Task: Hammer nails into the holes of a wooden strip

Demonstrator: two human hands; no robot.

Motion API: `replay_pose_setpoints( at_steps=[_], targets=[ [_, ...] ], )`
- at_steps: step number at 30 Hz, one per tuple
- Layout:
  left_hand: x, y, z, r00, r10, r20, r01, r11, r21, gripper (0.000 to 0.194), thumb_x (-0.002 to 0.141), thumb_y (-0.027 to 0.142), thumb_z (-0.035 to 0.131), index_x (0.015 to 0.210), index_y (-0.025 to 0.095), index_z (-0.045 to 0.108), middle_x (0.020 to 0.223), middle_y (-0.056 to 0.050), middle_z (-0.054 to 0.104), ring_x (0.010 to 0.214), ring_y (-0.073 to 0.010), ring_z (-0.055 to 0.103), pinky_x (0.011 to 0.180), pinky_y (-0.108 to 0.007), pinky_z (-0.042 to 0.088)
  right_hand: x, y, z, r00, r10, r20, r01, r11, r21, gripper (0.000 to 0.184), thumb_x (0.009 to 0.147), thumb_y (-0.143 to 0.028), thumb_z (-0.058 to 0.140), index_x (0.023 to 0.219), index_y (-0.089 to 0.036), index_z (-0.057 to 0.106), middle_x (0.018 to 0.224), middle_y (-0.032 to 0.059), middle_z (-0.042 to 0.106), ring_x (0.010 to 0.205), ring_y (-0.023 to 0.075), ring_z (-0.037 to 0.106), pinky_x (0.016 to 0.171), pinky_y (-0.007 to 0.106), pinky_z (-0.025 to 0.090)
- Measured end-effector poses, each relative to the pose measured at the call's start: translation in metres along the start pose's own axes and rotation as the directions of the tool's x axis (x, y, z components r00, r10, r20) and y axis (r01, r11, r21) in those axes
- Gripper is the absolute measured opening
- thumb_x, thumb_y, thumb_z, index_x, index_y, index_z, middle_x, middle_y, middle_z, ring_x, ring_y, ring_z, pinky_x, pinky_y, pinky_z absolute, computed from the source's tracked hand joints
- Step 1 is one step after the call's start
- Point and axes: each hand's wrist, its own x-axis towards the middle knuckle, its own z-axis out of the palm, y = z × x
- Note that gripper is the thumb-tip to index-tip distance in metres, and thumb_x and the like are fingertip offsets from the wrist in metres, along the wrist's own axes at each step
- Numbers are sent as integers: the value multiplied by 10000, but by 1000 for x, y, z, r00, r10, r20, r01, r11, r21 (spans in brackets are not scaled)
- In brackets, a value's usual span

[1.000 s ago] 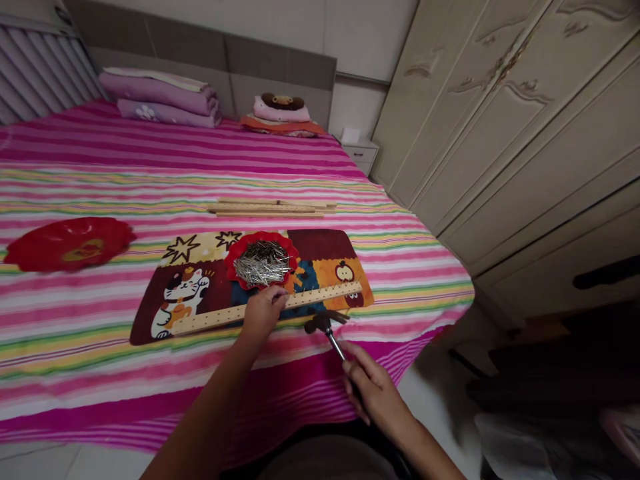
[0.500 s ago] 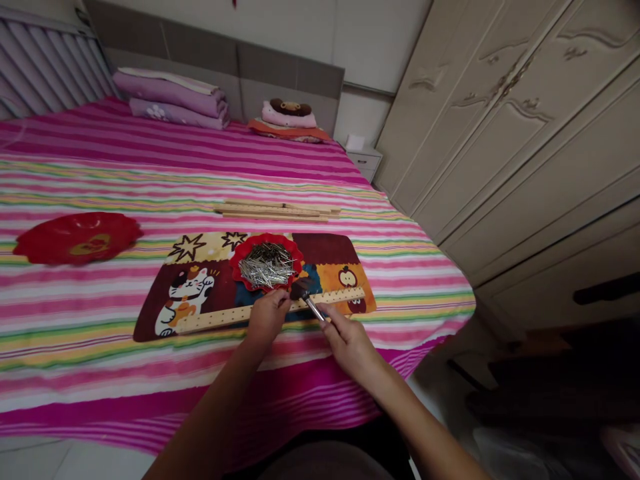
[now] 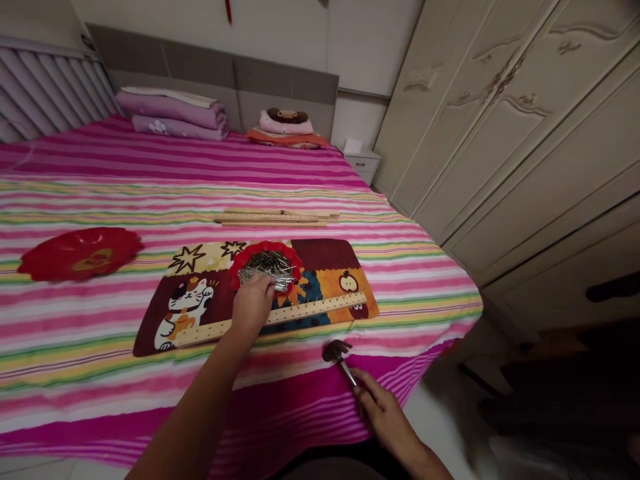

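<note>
While the left hand (image 3: 254,303) is dipping over the near edge of the red bowl (image 3: 297,261), its fingers are curling together at the nails (image 3: 274,262), but whether they are pinching one cannot be told. That hand and its wrist are hiding part of the bowl's near rim and a stretch of the wooden strip (image 3: 300,311), which is lying aslant along the near side of the mat (image 3: 325,255). Thin pieces are standing along the strip's right part, too small to make out clearly. The right hand (image 3: 387,413) is gripping the hammer (image 3: 345,368), its fingers wrapping the handle and covering the lower end; whether the head is touching the sheet (image 3: 425,287) is hard to say. Both forearms are running out of view at the bottom. At the lower right, shadow is swallowing some dark shapes. The bowl is sitting on the mat, holding a heap of nails, brassy behind and silvery in front. A red plate (image 3: 55,257) is lying to the left, showing a gold patch. Beyond the mat, more strips (image 3: 277,219) are overlapping, their number unclear.
</note>
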Motion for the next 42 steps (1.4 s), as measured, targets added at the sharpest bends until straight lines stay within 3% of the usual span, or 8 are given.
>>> replay_pose_setpoints(
  at_steps=[5, 11, 20, 23, 26, 29, 37, 42],
  targets=[
    [24, 4, 8, 992, 31, 125, -52, 984, 172, 263, 813, 216, 505, 987, 171, 697, 961, -103, 649, 981, -243, 581, 854, -330, 423, 6, 9, 6, 985, 173, -5, -170, 971, 167, 644, 755, -559, 498, 1249, -146, 486, 429, -112, 343, 317, 69, 255, 317, 179, 163],
    [25, 3, 13, 992, 52, 119, -69, 988, 139, 272, 856, 236, 439, 911, 181, 699, 925, -97, 633, 915, -225, 590, 760, -305, 433, 6, 4, 6, 982, 188, 13, -186, 962, 197, 600, 765, -507, 494, 1243, -147, 454, 430, -118, 394, 288, 53, 262, 275, 150, 154],
    [17, -8, -4, 995, -99, 19, 101, 980, -170, 160, 743, 211, 573, 838, 203, 702, 887, -47, 703, 804, -185, 620, 774, -286, 456, 5, 5, 5, 983, 183, 18, -183, 964, 192, 546, 782, -490, 497, 1229, -179, 462, 448, -118, 422, 282, 45, 288, 259, 132, 180],
    [14, -12, -10, 971, -238, 12, 222, 887, -404, 140, 685, 267, 612, 788, 215, 690, 758, -6, 699, 681, -150, 609, 701, -269, 468, 4, 2, 6, 985, 170, 15, -170, 968, 185, 537, 784, -490, 493, 1222, -180, 466, 447, -119, 421, 284, 43, 281, 258, 130, 182],
    [6, -15, -16, 926, -363, 106, 337, 665, -667, 262, 591, 368, 661, 772, 178, 667, 672, -6, 674, 608, -139, 597, 607, -255, 466, 4, 1, 5, 986, 168, 10, -167, 970, 177, 525, 785, -484, 488, 1208, -174, 466, 453, -118, 427, 288, 42, 282, 256, 128, 183],
    [-8, -18, -20, 902, -400, 163, 381, 558, -737, 369, 538, 436, 680, 775, 155, 652, 643, -19, 659, 574, -140, 588, 551, -248, 448, 3, 0, 5, 987, 158, 23, -160, 974, 162, 537, 791, -489, 472, 1219, -164, 453, 439, -122, 417, 286, 45, 283, 256, 130, 182],
    [-47, -34, -27, 969, -209, 130, 226, 964, -138, 187, 728, 337, 524, 785, 215, 655, 805, -17, 693, 740, -170, 621, 690, -260, 435, 3, -3, 6, 985, 172, 11, -172, 977, 128, 566, 757, -498, 479, 1213, -164, 468, 431, -122, 401, 285, 53, 278, 256, 141, 181],
    [-46, -29, -32, 947, -116, 298, 46, 972, 231, 232, 791, 254, 442, 854, 185, 654, 928, -93, 688, 840, -216, 634, 725, -290, 430, 3, -5, 6, 986, 167, 12, -167, 980, 112, 555, 763, -489, 461, 1208, -158, 468, 434, -121, 400, 288, 53, 271, 258, 139, 179]
  ],
)
